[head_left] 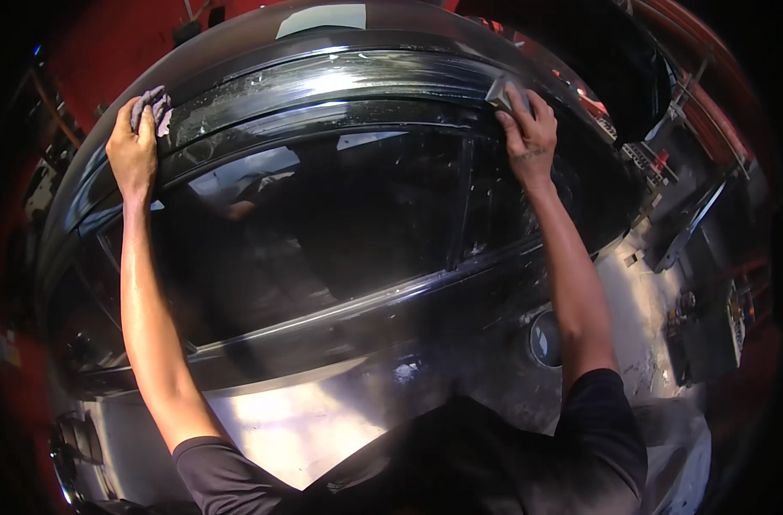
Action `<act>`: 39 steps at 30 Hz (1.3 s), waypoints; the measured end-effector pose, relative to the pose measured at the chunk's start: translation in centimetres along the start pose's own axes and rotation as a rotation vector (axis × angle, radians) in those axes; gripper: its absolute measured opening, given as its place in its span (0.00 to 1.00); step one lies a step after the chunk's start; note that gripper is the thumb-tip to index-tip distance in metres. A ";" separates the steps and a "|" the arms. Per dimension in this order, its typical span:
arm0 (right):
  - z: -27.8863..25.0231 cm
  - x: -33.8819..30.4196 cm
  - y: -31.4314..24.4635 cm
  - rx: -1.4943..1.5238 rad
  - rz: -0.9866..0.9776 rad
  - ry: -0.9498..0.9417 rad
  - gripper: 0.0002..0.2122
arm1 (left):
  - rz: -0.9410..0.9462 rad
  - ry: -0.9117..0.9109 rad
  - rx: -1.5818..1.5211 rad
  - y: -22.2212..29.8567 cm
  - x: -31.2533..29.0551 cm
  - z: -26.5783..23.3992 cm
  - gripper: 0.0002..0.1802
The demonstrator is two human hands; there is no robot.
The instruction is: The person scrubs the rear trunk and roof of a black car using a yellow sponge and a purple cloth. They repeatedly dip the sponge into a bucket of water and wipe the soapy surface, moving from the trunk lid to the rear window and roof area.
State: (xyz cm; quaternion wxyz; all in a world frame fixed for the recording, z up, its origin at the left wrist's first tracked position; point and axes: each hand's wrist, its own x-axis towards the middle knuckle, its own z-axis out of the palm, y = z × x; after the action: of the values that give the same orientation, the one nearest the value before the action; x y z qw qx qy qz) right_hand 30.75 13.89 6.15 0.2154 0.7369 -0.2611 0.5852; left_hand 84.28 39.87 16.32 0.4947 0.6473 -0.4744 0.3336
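Observation:
A black car [340, 206] fills the view side-on, its wet-looking roof rail [348, 81] streaked and spotted with pale residue. At the rail's left end my left hand [134, 150] is closed around a crumpled greyish-purple cloth [155, 107], which rests against the paint. On the right, the fingers of my right hand [531, 129] grip a small grey block [498, 93], perhaps a sanding block, held at the rail's right part. Part of the block is hidden under the fingers. Both arms reach up across the side window [340, 215].
Below the window runs a shiny trim strip [323, 326]. A round fuel-flap opening or cover [545, 338] shows beside my right elbow. To the right stand dark equipment and metal parts [709, 318] on the pale floor [623, 292]. Red surfaces [108, 51] lie beyond the car.

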 end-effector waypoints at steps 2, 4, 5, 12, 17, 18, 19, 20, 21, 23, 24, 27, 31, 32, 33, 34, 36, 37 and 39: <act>1.3 0.5 -2.3 0.015 0.049 0.036 0.24 | 0.011 -0.004 -0.001 0.2 0.0 0.4 0.19; 5.3 4.3 -10.7 0.139 -0.054 0.060 0.24 | 0.041 0.023 0.029 0.5 0.3 0.9 0.19; 7.1 6.0 -16.8 0.207 -0.152 0.062 0.23 | 0.052 0.022 0.041 0.7 0.3 0.8 0.18; 8.5 10.9 -17.5 0.416 -0.294 -0.264 0.21 | 0.040 -0.007 -0.075 1.0 -0.6 -0.9 0.18; 5.0 11.2 -9.5 0.366 -0.076 -0.398 0.21 | 0.021 0.057 -0.026 1.5 -0.5 0.4 0.16; 6.2 11.8 -12.6 0.398 -0.129 -0.387 0.21 | 0.032 0.058 -0.012 1.6 -0.8 0.6 0.17; 8.2 13.3 -16.7 0.429 -0.187 -0.362 0.20 | 0.053 0.070 0.003 1.9 -0.5 0.7 0.19; 10.6 13.9 -20.7 0.461 -0.248 -0.341 0.20 | 0.055 0.070 0.005 1.9 -0.5 1.2 0.18; 12.5 14.9 -24.8 0.488 -0.318 -0.316 0.20 | 0.052 0.059 -0.001 1.6 -0.4 1.0 0.18; 12.9 17.0 -30.3 0.539 -0.239 -0.548 0.21 | 0.047 0.046 -0.020 1.4 -0.5 0.8 0.18; 12.9 16.9 -29.4 0.601 -0.272 -0.556 0.21 | 0.062 0.035 -0.039 1.0 -0.5 0.5 0.17; 10.3 15.3 -20.9 0.662 -0.223 -0.550 0.21 | 0.062 0.029 -0.109 0.5 -0.4 -0.5 0.17; 4.5 12.7 -9.7 0.566 0.016 -0.576 0.22 | 0.030 0.058 -0.057 1.7 -0.6 0.1 0.17; 5.8 13.1 -10.3 0.542 -0.001 -0.550 0.22 | 0.018 0.057 -0.050 1.9 -0.3 -0.1 0.18; 6.9 13.7 -12.6 0.523 -0.007 -0.524 0.22 | 0.011 0.052 -0.041 2.1 -0.5 0.1 0.18; 9.2 13.9 -14.8 0.547 -0.025 -0.485 0.21 | 0.011 0.057 -0.040 2.6 -0.3 0.4 0.17; 11.2 15.3 -22.2 0.524 -0.169 -0.448 0.21 | -0.012 0.030 -0.050 3.1 -0.4 0.8 0.17; 11.9 15.8 -25.7 0.540 -0.164 -0.497 0.21 | -0.012 0.028 -0.055 3.0 -0.6 0.5 0.17; 12.1 16.0 -27.4 0.558 -0.224 -0.508 0.21 | 0.000 0.028 -0.070 2.3 -0.4 0.0 0.17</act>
State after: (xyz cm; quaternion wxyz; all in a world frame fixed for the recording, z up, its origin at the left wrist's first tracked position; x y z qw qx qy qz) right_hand 60.16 25.37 18.70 -0.0022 0.9125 -0.0547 0.4054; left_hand 82.00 39.88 16.67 0.5239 0.6248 -0.4786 0.3258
